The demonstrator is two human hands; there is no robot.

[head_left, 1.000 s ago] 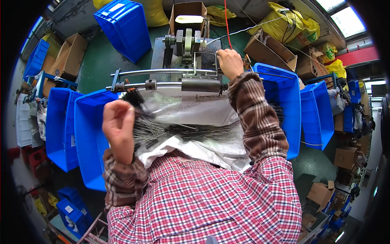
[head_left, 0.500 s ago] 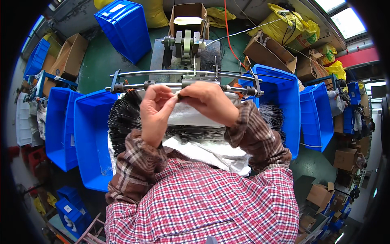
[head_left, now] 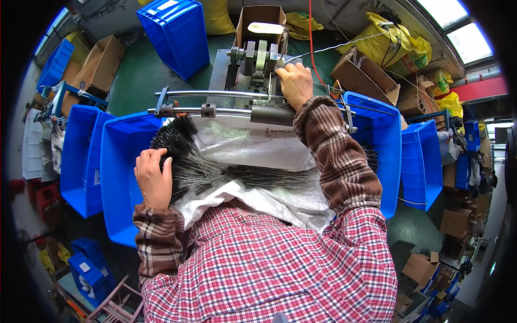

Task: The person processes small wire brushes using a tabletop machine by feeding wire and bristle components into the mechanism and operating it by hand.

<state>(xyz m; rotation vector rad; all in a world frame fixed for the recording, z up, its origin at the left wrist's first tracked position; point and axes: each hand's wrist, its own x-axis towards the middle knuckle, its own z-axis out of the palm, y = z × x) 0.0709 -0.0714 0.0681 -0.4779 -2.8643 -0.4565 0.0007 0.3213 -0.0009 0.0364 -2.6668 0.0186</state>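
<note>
A heap of thin wire brushes with black bristle heads lies across a white plastic sheet on my lap, between two blue bins. My left hand rests on the bristle ends at the left of the heap, fingers curled over them. My right hand reaches forward to the small metal machine and its fingers touch the part beside the grey wheel; whether it pinches a brush there is hidden. Two steel rails with a dark block run across in front of me.
Blue plastic bins stand at my left, my right and behind the machine. Cardboard boxes and yellow sacks crowd the green floor. An orange cable hangs near the machine.
Both hands were together at the rails half a second ago. Now the left hand has dropped onto the brush heap and the right hand has reached forward to the machine.
</note>
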